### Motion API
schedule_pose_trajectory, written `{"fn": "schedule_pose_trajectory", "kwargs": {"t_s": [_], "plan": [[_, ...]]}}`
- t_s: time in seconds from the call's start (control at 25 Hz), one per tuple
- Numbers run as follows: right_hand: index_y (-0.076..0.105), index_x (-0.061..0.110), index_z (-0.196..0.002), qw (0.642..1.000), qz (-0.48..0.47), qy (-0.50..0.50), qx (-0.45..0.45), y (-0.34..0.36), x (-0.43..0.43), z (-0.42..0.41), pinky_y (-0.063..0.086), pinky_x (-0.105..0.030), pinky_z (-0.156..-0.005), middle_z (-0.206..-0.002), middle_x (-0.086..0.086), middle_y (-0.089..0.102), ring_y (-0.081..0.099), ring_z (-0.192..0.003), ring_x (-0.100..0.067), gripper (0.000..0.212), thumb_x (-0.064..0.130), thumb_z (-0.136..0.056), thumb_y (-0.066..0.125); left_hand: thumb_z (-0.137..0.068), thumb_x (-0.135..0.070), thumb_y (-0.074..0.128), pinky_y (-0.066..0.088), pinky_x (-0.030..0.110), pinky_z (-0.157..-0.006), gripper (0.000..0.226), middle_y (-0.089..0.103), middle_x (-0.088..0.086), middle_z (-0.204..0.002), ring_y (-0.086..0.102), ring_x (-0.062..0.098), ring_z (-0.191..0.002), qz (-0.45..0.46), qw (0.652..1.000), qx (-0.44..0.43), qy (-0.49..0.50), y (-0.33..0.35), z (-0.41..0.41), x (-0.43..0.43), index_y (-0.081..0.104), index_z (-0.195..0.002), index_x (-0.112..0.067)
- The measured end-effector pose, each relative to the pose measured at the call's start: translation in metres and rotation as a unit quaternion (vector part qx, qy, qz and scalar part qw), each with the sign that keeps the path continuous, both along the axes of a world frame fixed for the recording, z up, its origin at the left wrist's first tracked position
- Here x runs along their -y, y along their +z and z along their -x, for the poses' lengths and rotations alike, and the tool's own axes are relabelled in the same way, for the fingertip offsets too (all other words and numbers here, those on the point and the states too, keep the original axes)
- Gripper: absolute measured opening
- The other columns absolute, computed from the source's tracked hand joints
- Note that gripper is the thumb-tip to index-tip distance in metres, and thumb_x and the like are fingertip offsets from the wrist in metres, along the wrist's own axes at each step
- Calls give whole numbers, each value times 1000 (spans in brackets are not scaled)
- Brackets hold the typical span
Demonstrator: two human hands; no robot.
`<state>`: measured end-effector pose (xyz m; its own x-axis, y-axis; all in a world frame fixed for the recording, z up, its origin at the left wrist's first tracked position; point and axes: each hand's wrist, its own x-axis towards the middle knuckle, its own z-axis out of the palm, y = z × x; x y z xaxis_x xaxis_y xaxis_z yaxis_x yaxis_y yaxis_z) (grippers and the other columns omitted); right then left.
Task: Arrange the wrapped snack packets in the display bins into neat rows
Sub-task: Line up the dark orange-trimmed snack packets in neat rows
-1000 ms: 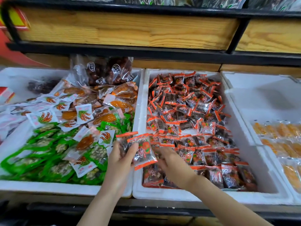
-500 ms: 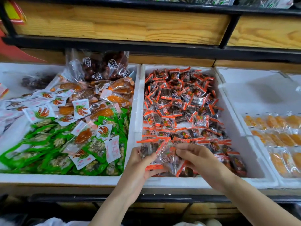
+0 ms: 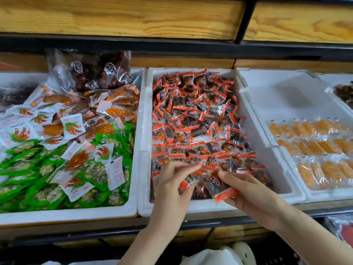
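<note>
Nearest me, the left hand [image 3: 171, 180] and right hand [image 3: 254, 194] meet over the front of the middle bin [image 3: 200, 210]. Each pinches clear, red-edged packets [image 3: 219, 190] between thumb and fingertips. They hold them flat and low, I'd say so that they can be laid edge to edge in the front row. Just behind the hands, a couple of rows already lie fairly straight. Further back the same packets are heaped anyhow, so most of this bin looks unsorted to me. The left bin [image 3: 131, 209] holds a jumble of green packs [image 3: 28, 169], white sachets [image 3: 72, 126] and orange pieces, with bags of dark fruit [image 3: 99, 71] at its back. The right bin [image 3: 286, 192] carries orange snacks [image 3: 324, 169] in tidy rows. A wooden shelf [image 3: 133, 18] runs above them all.
</note>
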<state>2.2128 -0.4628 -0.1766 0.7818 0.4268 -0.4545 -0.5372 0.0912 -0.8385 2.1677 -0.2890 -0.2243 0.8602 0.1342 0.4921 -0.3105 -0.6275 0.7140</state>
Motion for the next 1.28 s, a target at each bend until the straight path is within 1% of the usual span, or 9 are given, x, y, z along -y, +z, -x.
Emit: {"fn": "schedule_pose_trajectory", "kwargs": {"t_s": [0.2, 0.32, 0.48, 0.6, 0.8, 0.92, 1.0, 1.12, 1.28], "plan": [[69, 8, -96, 998, -5, 26, 51, 2, 1, 11, 54, -19, -64, -75, -4, 69, 64, -62, -9, 30, 30, -79, 58, -92, -46, 40, 16, 0, -103, 50, 16, -33, -140, 15, -17, -133, 12, 983, -122, -138, 7, 18, 17, 25, -138, -59], [68, 10, -97, 997, 19, 20, 76, 2, 3, 12, 55, -20, -67, -83, -8, 71, 66, -70, -13, 28, 30, -79, 60, -89, -65, 33, 22, 5, -104, 39, 22, -40, -140, 18, -20, -131, 88, 971, -163, -152, 16, 21, 16, 37, -128, -62], [65, 6, -106, 991, 29, 44, 121, -1, 2, 15, 53, -18, -71, -99, -10, 72, 69, -86, -17, 26, 21, -87, 55, -90, -24, 62, 43, 20, -99, 53, 50, -26, -128, 46, -11, -120, 229, 949, -179, -121, 18, 19, 11, 40, -125, -57], [60, 10, -113, 984, 59, 76, 152, -1, 1, 17, 51, -18, -79, -103, -2, 72, 66, -98, -14, 22, 11, -93, 53, -82, -23, 73, 48, 32, -99, 51, 61, -16, -119, 57, -1, -111, 269, 928, -243, -87, 15, 13, 3, 49, -118, -50], [60, 12, -103, 945, 210, 55, 244, -1, 8, -1, 48, -16, -61, -66, 12, 68, 64, -65, -3, 23, 13, -82, 69, -85, -16, 69, 53, 40, -92, 30, 69, -4, -104, 66, 14, -99, 326, 906, -264, -52, 19, 4, -6, 61, -109, -31], [62, 24, -85, 877, 333, 78, 336, 3, 17, -28, 48, -30, -70, -77, 8, 66, 63, -76, -20, 16, 23, -76, 76, -87, -19, 67, 50, 30, -88, 27, 64, -14, -99, 63, 9, -94, 223, 930, -289, -40, 28, -12, -20, 58, -100, -41], [60, 31, -85, 855, 364, 118, 351, 6, 19, -45, 44, -23, -66, -82, 15, 61, 59, -72, -11, 18, 22, -77, 74, -85, -19, 70, 49, 33, -92, 30, 60, -13, -108, 62, 10, -97, 99, 947, -300, -49, 32, -31, -33, 56, -99, -41], [56, 23, -92, 846, 389, 143, 337, -1, 13, -70, 37, -14, -53, -71, 14, 55, 54, -59, -2, 26, 22, -76, 76, -81, -18, 74, 54, 32, -82, 24, 62, -4, -107, 66, 15, -91, 33, 949, -307, -69, 36, -62, -48, 58, -99, -24], [63, 15, -100, 794, 428, 217, 372, -25, 5, -97, 46, -22, -67, -88, -2, 66, 62, -77, -15, 15, 21, -86, 66, -83, -28, 72, 44, 31, -85, 28, 63, -2, -102, 59, 18, -99, -98, 923, -357, -109, 26, -90, -50, 62, -107, -16]]}}
